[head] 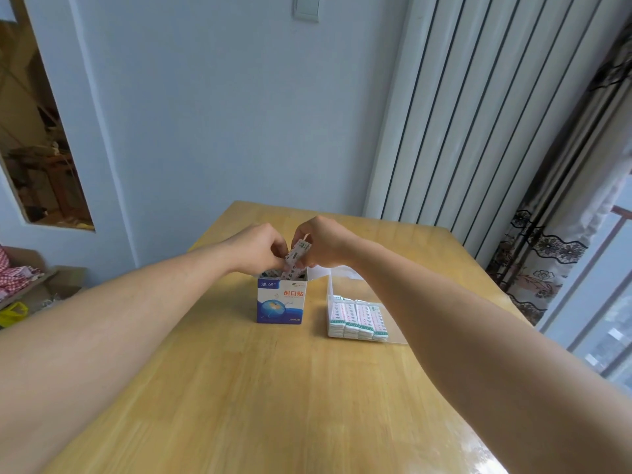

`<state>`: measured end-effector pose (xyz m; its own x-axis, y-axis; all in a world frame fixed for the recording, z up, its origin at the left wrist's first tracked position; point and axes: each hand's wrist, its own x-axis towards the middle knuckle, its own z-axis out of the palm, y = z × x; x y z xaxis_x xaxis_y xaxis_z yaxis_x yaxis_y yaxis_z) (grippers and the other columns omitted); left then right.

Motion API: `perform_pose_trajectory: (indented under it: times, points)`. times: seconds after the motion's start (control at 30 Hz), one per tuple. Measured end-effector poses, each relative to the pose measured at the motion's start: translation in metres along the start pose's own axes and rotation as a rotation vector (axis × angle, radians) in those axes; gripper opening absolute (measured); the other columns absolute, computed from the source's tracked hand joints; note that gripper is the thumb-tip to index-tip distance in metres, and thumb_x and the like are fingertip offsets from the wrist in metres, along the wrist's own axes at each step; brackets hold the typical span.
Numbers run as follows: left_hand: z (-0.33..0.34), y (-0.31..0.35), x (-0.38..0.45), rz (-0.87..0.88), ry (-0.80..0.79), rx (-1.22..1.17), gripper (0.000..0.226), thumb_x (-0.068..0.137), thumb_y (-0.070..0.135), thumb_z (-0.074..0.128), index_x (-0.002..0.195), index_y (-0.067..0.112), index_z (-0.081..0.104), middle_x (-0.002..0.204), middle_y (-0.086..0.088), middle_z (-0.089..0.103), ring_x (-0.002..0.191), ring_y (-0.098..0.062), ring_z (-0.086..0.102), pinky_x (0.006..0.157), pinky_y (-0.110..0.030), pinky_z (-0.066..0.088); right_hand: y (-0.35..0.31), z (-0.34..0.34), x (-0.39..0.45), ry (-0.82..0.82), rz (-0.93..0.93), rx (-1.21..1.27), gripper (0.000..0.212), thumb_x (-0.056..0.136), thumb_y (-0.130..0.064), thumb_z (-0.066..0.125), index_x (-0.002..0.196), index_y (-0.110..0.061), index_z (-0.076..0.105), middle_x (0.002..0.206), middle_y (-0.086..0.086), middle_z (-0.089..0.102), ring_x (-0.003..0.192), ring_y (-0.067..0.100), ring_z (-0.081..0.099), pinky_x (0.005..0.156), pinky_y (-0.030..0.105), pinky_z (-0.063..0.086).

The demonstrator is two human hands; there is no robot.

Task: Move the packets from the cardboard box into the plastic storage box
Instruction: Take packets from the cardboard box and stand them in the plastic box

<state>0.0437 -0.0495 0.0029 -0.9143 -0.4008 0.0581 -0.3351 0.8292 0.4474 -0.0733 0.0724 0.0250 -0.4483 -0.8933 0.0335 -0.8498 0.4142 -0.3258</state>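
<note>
Head view is showing the left hand (260, 249) and right hand (321, 246) both pinching a thin white printed packet (297, 255) above the open blue-and-white cardboard box (280, 302) reading "创口贴"; stacked white packets (357, 319) are lying in the clear plastic storage box (330, 292) just beside it on the wooden table (273, 388).

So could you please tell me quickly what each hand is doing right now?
Left hand: fingers pinch the packets above the cardboard box.
Right hand: grips the same packets.
</note>
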Motion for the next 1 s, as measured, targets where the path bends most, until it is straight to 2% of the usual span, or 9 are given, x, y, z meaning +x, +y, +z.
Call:
perform_pose_trajectory:
  times: [0.1, 0.2, 0.37, 0.5, 0.57, 0.67, 0.83, 0.9, 1.0]
  points:
    - [-0.002, -0.001, 0.0, -0.007, 0.009, -0.032, 0.011, 0.085, 0.034, 0.08, 0.087, 0.029, 0.07, 0.089, 0.009, 0.07, 0.084, -0.015, 0.065, 0.061, -0.027, 0.046, 0.0, -0.003, 0.0, 0.065, -0.006, 0.065, 0.031, 0.081, -0.008, 0.083, 0.108, -0.016, 0.071, 0.108, 0.006, 0.072, 0.084, 0.022, 0.07, 0.065, 0.028, 0.061]
    - [-0.007, 0.002, 0.001, -0.023, 0.009, -0.094, 0.022, 0.083, 0.039, 0.082, 0.098, 0.028, 0.071, 0.094, 0.007, 0.071, 0.089, -0.014, 0.066, 0.069, -0.029, 0.047, -0.002, -0.017, -0.003, 0.108, -0.013, 0.168, 0.025, 0.084, -0.003, 0.079, 0.104, -0.015, 0.07, 0.105, 0.008, 0.074, 0.084, 0.024, 0.075, 0.075, 0.038, 0.064]
    - [-0.016, 0.011, 0.006, 0.002, 0.051, -0.289, 0.017, 0.085, 0.036, 0.08, 0.098, 0.027, 0.074, 0.098, 0.004, 0.076, 0.096, -0.014, 0.07, 0.089, -0.036, 0.056, -0.003, -0.045, -0.012, 0.151, -0.066, 0.309, 0.021, 0.084, 0.003, 0.077, 0.101, -0.007, 0.07, 0.093, 0.006, 0.075, 0.081, 0.024, 0.077, 0.078, 0.039, 0.063]
    - [-0.02, 0.037, 0.004, 0.069, -0.028, -0.455, 0.013, 0.099, 0.029, 0.064, 0.098, 0.02, 0.073, 0.089, 0.008, 0.076, 0.084, -0.003, 0.07, 0.076, -0.019, 0.052, 0.006, -0.068, -0.028, 0.201, -0.097, 0.297, 0.021, 0.086, -0.002, 0.077, 0.104, -0.01, 0.07, 0.098, 0.007, 0.076, 0.078, 0.022, 0.073, 0.076, 0.039, 0.063]
    - [-0.015, 0.056, 0.006, 0.085, -0.076, -0.584, 0.019, 0.104, 0.026, 0.055, 0.101, 0.013, 0.068, 0.085, 0.0, 0.072, 0.079, -0.011, 0.068, 0.076, -0.025, 0.053, 0.016, -0.075, -0.036, 0.266, -0.127, 0.323, 0.035, 0.086, -0.002, 0.076, 0.116, -0.018, 0.068, 0.1, 0.005, 0.075, 0.072, 0.017, 0.066, 0.07, 0.037, 0.059]
    - [-0.002, 0.082, 0.012, 0.074, -0.138, -0.763, 0.024, 0.105, 0.027, 0.052, 0.106, 0.006, 0.064, 0.081, -0.007, 0.063, 0.075, -0.022, 0.065, 0.075, -0.039, 0.06, 0.038, -0.079, -0.051, 0.377, -0.138, 0.36, 0.055, 0.087, -0.004, 0.076, 0.134, -0.029, 0.061, 0.096, -0.004, 0.071, 0.067, 0.003, 0.063, 0.066, 0.018, 0.05]
    - [0.024, 0.115, 0.019, 0.059, -0.228, -0.912, 0.022, 0.105, 0.02, 0.053, 0.116, 0.002, 0.059, 0.106, -0.017, 0.072, 0.087, -0.033, 0.075, 0.066, -0.039, 0.062, 0.073, -0.065, -0.073, 0.482, -0.051, 0.398, 0.041, 0.087, -0.01, 0.077, 0.123, -0.03, 0.07, 0.096, -0.015, 0.071, 0.077, -0.009, 0.065, 0.071, 0.011, 0.049]
    - [0.04, 0.129, 0.028, 0.044, -0.214, -0.901, 0.023, 0.104, 0.018, 0.055, 0.119, 0.002, 0.058, 0.102, -0.014, 0.071, 0.08, -0.025, 0.074, 0.061, -0.035, 0.061, 0.093, -0.059, -0.078, 0.534, -0.014, 0.425, 0.038, 0.084, -0.012, 0.08, 0.114, -0.034, 0.072, 0.096, -0.012, 0.073, 0.086, 0.001, 0.069, 0.077, 0.019, 0.055]
    - [0.06, 0.14, 0.038, 0.001, -0.179, -0.952, 0.019, 0.103, 0.014, 0.056, 0.119, 0.005, 0.059, 0.094, -0.009, 0.065, 0.072, -0.019, 0.07, 0.057, -0.03, 0.057, 0.112, -0.049, -0.08, 0.57, 0.035, 0.447, 0.036, 0.081, -0.016, 0.084, 0.109, -0.035, 0.072, 0.092, -0.011, 0.073, 0.085, 0.0, 0.068, 0.069, 0.012, 0.052]
